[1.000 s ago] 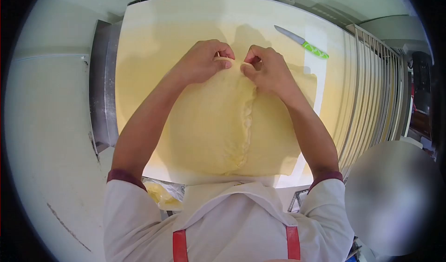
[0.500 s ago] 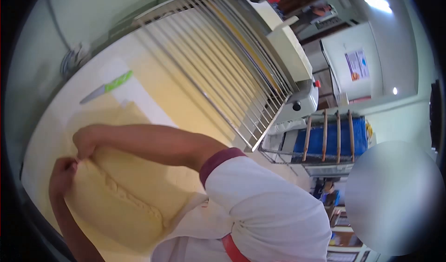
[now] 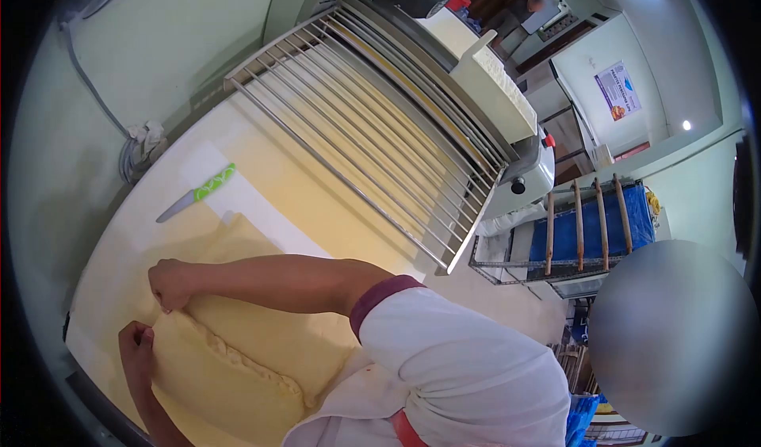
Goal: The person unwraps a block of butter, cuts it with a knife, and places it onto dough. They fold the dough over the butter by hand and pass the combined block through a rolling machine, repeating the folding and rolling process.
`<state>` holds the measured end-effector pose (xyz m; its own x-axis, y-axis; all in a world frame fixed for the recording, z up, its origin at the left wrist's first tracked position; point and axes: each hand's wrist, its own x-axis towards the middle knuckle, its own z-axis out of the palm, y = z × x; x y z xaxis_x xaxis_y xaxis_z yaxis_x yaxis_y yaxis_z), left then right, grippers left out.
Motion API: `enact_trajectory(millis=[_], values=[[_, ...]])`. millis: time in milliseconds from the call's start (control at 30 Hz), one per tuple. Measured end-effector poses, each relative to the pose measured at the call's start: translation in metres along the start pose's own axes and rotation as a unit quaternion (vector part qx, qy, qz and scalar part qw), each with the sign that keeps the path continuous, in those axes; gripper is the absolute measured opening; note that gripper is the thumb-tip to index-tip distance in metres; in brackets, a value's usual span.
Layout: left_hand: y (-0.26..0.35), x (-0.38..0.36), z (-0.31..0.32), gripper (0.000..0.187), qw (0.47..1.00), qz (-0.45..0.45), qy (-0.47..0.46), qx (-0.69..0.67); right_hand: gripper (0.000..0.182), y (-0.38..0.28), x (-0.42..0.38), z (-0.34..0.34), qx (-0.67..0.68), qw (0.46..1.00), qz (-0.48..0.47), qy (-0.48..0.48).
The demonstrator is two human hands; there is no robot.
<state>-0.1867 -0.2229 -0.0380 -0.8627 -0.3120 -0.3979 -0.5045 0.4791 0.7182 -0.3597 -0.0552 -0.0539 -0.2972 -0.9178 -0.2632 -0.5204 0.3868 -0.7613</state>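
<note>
A large pale-yellow sheet of dough (image 3: 198, 376) lies folded on the white table, with a crimped, uneven seam running along its length. My right hand (image 3: 170, 283) is closed at the far end of that seam, pinching the dough. My left hand (image 3: 136, 348) is just to its lower left, fingers curled in at the dough's edge; its grip is partly hidden. Both hands are a short way apart. Beyond them, a knife (image 3: 198, 192) with a green patterned handle rests on the table.
A dough sheeter's metal-bar guard (image 3: 357, 138) stands over the flour-yellowed belt beyond my right arm. Wooden rollers (image 3: 577, 225) lie across a rack with blue sheeting at right. A cable (image 3: 99, 90) hangs on the wall at left. Another person (image 3: 529, 5) is far back.
My hands, which were together at the end of the seam, have moved apart, the left one drawn back from the right. The view has shifted, so the table appears lower.
</note>
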Motion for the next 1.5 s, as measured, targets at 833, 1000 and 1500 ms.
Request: enact_trajectory(millis=[833,1000,1500], values=[[-0.026,-0.014,-0.029,0.017,0.987,-0.065,-0.057,-0.133,0.026,-0.035,0.028,0.005,0.03,0.992,0.048,-0.117],[-0.043,-0.024,-0.043,0.015,0.989,-0.063,-0.07,-0.115,0.023,-0.045,0.046,0.017,0.054,0.989,-0.003,-0.135],[0.039,0.049,0.026,0.029,0.983,0.112,-0.145,-0.018,0.076,-0.047,-0.149,0.047,-0.168,0.976,0.0,0.14]])
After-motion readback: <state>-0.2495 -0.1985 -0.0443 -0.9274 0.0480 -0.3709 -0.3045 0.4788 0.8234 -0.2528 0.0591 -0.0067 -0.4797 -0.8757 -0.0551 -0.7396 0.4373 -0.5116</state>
